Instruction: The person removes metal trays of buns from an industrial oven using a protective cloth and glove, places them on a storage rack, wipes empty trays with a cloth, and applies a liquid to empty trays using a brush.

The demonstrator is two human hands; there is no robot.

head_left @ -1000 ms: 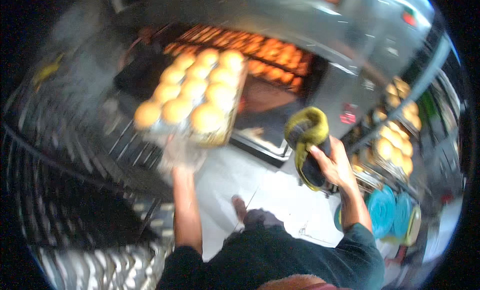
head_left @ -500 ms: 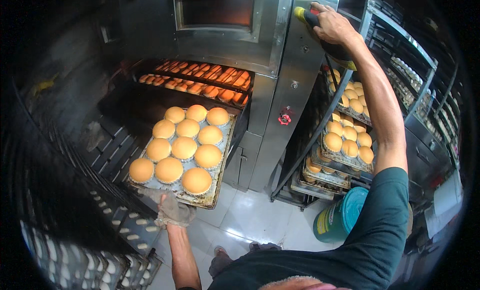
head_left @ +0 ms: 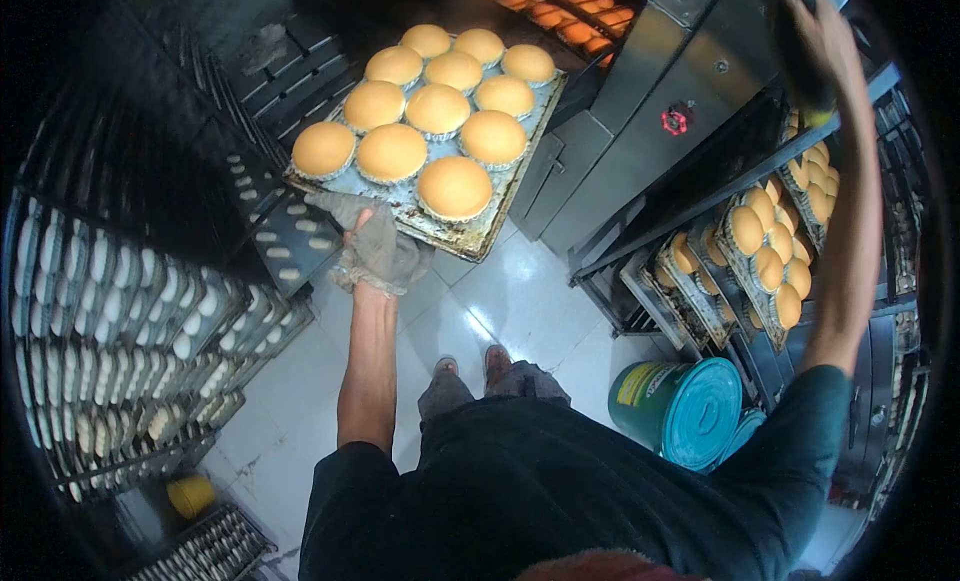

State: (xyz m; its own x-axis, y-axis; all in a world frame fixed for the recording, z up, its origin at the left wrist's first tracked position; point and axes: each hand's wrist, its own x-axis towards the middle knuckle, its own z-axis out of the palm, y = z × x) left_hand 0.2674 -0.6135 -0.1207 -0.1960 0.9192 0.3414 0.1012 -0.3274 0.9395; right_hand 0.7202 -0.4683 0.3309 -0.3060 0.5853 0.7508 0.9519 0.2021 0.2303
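The tray (head_left: 500, 196), held out in front of the oven (head_left: 640, 86), has its long axis running away from the person and leaning right; one short edge faces the body. Its stained rim surrounds a dozen domed golden buns (head_left: 437, 111), in four rows of three, in pleated cups (head_left: 456, 218). The left hand (head_left: 362, 243) grips the near edge through a grey cloth (head_left: 400, 256). The right hand (head_left: 828, 46), raised, is closed on a dark pad (head_left: 800, 66) (dim at the picture's edge). Beside the tray's left side stands a rack of pale dough (head_left: 120, 326); at right, a bun rack (head_left: 620, 251) and lidded bucket (head_left: 645, 399).
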